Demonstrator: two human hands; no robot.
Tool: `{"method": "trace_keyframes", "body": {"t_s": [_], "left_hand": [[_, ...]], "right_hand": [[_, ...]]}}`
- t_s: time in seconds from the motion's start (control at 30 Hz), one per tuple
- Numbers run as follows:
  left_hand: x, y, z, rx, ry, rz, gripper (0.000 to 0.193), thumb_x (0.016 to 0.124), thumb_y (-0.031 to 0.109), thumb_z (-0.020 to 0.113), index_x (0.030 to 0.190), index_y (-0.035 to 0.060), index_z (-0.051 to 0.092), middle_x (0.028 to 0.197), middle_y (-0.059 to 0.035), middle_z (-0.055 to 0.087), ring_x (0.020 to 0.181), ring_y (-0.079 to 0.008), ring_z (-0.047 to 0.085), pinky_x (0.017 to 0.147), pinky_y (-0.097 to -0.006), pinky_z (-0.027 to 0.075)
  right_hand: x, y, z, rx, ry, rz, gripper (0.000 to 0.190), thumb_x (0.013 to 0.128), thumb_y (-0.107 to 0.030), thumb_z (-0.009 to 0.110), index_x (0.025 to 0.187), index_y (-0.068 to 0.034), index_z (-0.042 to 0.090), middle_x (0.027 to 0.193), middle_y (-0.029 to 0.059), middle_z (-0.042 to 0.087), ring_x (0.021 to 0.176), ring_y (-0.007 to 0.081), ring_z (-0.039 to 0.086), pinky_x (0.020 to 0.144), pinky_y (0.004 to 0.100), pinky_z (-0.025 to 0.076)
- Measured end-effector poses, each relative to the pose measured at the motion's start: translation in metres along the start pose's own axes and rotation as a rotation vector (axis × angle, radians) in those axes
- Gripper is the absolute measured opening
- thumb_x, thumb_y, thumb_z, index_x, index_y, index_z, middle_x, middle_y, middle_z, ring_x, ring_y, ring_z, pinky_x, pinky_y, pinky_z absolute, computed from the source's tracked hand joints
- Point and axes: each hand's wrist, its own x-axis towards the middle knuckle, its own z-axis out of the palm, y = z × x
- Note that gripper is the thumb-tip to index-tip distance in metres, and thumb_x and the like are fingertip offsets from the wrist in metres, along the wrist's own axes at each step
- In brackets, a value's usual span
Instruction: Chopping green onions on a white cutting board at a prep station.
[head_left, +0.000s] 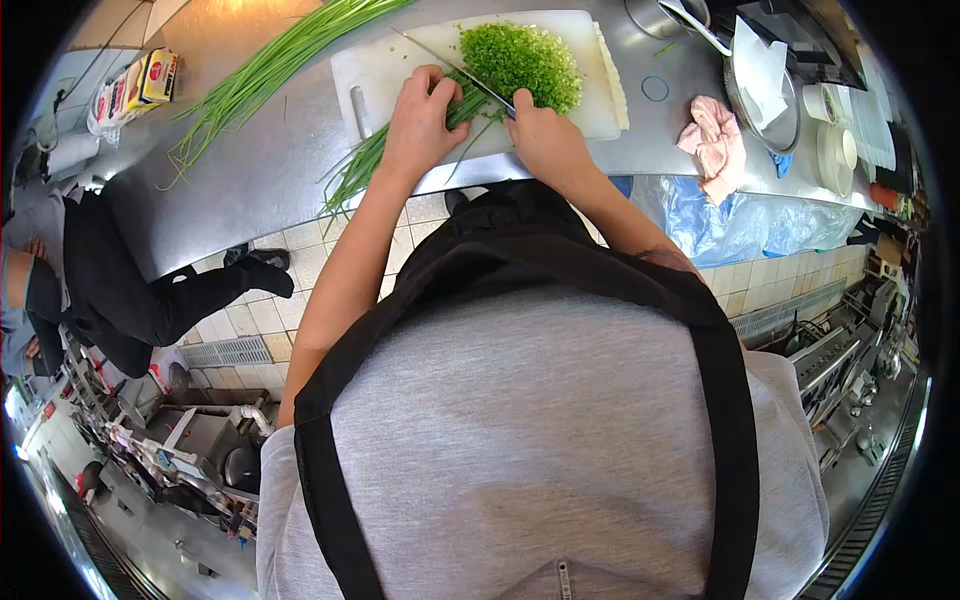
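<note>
My right hand (551, 139) is closed round the handle of a kitchen knife (469, 77), whose blade points up and to the left. The blade lies between a heap of finely chopped green onions (521, 66) and the uncut part of a bunch. My left hand (421, 124) presses that bunch of long green stalks (364, 165) onto a white plastic cutting board (600, 124), with its fingers bent close to the blade. The stalks' far ends hang over the counter's front edge. Some cut bits lie beside the knife.
More long green stalks (277, 71) lie on the steel counter (225, 202) at the left. To the right are a blue rubber band (655, 88), a pink cloth (716, 146) and a metal strainer or bowl (780, 124) with white paper. Another person (112, 277) is at the left.
</note>
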Motion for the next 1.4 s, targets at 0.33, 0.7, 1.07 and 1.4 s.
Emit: {"method": "trace_keyframes", "body": {"t_s": [0.33,0.7,1.07,1.4], "left_hand": [[-0.006,0.023,0.0,0.231,0.033,-0.051,0.063,0.064,0.027,0.083,0.11,0.0001,0.049,0.126,-0.0246,0.048,0.117,-0.0375,0.049,0.098,-0.0384,0.041],[0.0,0.008,-0.013,-0.075,-0.087,-0.134,0.049,0.067,0.004,0.076,0.107,0.0029,0.048,0.106,-0.0166,0.055,0.1,-0.0365,0.055,0.085,-0.0406,0.047],[-0.013,0.024,0.0,0.15,0.102,-0.207,0.064,0.061,0.032,0.08,0.112,0.0061,0.053,0.116,-0.0132,0.056,0.111,-0.0313,0.053,0.094,-0.0452,0.035],[-0.009,0.009,0.002,0.22,0.035,-0.132,0.049,0.065,0.017,0.077,0.105,0.004,0.052,0.103,-0.0143,0.056,0.098,-0.0339,0.055,0.084,-0.0434,0.044]], "right_hand": [[0.004,0.004,0.006,0.045,-0.001,0.031,0.025,0.092,-0.023,0.053,0.097,-0.001,0.042,0.071,0.024,0.063,0.069,0.0455,0.062,0.063,0.0553,0.048],[0.004,0.001,0.007,0.027,-0.013,0.046,0.024,0.093,-0.022,0.052,0.097,-0.001,0.041,0.072,0.0245,0.063,0.07,0.0453,0.063,0.065,0.0548,0.049],[0.004,0.002,0.011,0.01,0.009,0.058,0.022,0.092,-0.02,0.051,0.095,0.0,0.041,0.074,0.0265,0.063,0.072,0.0458,0.063,0.067,0.0555,0.049],[0.005,0.008,0.014,0.045,0.032,0.032,0.022,0.092,-0.02,0.051,0.095,0.0,0.042,0.072,0.0271,0.063,0.07,0.0462,0.063,0.066,0.0555,0.049]]}}
